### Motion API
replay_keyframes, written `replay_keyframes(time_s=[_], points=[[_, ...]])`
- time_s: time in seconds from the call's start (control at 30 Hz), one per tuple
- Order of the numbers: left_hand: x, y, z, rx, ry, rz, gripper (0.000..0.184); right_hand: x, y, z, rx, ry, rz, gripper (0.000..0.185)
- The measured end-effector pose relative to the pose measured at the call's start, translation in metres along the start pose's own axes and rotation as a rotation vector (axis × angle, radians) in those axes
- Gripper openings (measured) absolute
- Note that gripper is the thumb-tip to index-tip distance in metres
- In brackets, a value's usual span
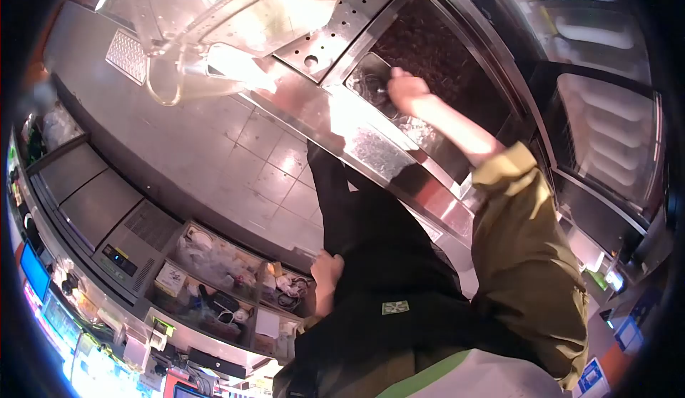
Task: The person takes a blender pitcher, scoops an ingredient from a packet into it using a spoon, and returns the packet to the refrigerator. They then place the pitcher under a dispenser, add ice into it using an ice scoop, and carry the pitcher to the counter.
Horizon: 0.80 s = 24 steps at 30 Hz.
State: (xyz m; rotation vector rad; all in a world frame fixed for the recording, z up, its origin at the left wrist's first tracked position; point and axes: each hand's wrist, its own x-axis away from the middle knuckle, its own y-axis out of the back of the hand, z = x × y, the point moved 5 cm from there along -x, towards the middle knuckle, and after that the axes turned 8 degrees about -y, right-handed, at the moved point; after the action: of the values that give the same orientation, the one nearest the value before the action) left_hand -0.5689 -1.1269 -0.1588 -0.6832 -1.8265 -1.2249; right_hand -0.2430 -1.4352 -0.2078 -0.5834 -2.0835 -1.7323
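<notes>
My right hand (410,93), at the end of a rolled olive sleeve (524,212), is over a steel-framed well holding a dark, lumpy mass (421,34). Its fingers are closed and slightly blurred, and I cannot make out what is in them. Just below and left of that hand is a shiny metal container (367,77) with a dark inside, set along the well's near edge. My left hand (327,273) hangs low beside my black apron (399,255), fingers curled, with nothing visible in it. It is close to open compartments of small items (285,287).
A perforated steel plate (349,16) adjoins the well, beside a large clear cover (264,6) with tubing. Dark-framed panels with pale ribs (606,127) stand on the right. Grey tiled floor (264,159) lies below; a counter with screens (36,266) runs along the left.
</notes>
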Motion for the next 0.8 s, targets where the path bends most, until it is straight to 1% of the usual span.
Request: replay_keyframes(time_s=[0.03, 0.1, 0.17, 0.27, 0.37, 0.47, 0.53, 0.57, 0.67, 0.77, 0.8], points=[[0.001, -0.006, 0.000, -0.008, -0.006, -0.016, 0.035, 0.012, 0.011, -0.029, -0.275, -0.157, 0.235, 0.032], [0.003, -0.013, -0.002, -0.033, 0.003, -0.018, 0.034, 0.058, 0.056, -0.068, -0.297, 0.074, 0.179, 0.028], [0.004, -0.020, -0.006, -0.047, 0.002, -0.024, 0.033, 0.076, 0.047, -0.105, -0.496, -0.009, 0.341, 0.025], [0.005, -0.028, -0.009, -0.053, 0.000, -0.029, 0.033, 0.094, 0.009, -0.150, -1.046, -0.133, 0.415, 0.022], [0.005, -0.033, -0.010, -0.034, 0.025, -0.005, 0.034, 0.080, -0.068, -0.191, -1.316, -0.350, 0.522, 0.020], [0.010, -0.033, -0.014, -0.024, 0.065, 0.058, 0.036, 0.046, -0.119, -0.218, -0.910, -0.687, 0.339, 0.022], [0.012, -0.030, -0.019, -0.001, 0.096, 0.104, 0.037, 0.013, -0.162, -0.233, -0.325, -0.690, 0.123, 0.022], [0.011, -0.034, -0.018, 0.000, 0.109, 0.109, 0.037, -0.002, -0.171, -0.236, -0.036, -0.678, 0.010, 0.022], [0.010, -0.046, -0.007, -0.013, 0.147, 0.128, 0.037, -0.038, -0.189, -0.216, -0.186, -0.644, 0.031, 0.019], [0.018, -0.056, -0.002, -0.048, 0.163, 0.179, 0.037, -0.052, -0.149, -0.160, -0.346, -0.521, -0.083, 0.018], [0.017, -0.062, 0.004, -0.054, 0.153, 0.150, 0.036, -0.063, -0.152, -0.147, -0.303, -0.453, -0.099, 0.019]])
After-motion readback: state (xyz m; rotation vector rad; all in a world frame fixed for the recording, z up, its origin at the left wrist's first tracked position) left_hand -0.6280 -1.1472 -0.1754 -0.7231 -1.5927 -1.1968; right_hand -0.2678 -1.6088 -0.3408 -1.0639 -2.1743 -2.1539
